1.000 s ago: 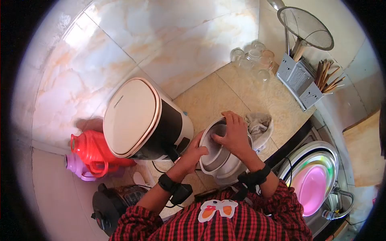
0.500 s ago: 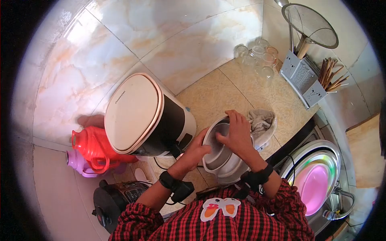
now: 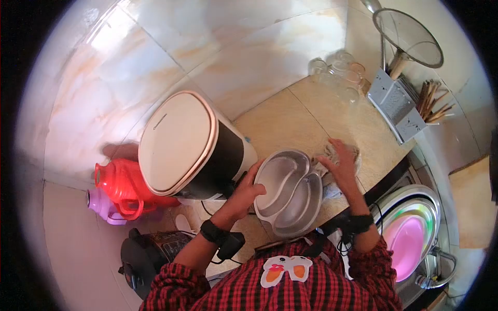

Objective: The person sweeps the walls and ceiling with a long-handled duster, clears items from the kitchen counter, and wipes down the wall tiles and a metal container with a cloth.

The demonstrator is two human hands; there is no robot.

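Note:
A silver divided hot pot with an S-shaped wall across its inside is in front of me, its inside facing up at me. My left hand grips its left rim, thumb over the edge and fingers behind it. My right hand is off the pot, fingers spread, over a crumpled grey cloth just to the right. The hand covers part of the cloth. Left of the pot stands a tall white and black appliance with a cream lid.
Several glasses stand by the back wall. A grey rack holds chopsticks and a strainer. On the right, a pink basin sits among nested basins. A red thermos and a black cooker are at left.
My right hand has let go of the pot's far rim and moved right over the cloth. More of the pot's inside shows now. My left hand keeps its hold.

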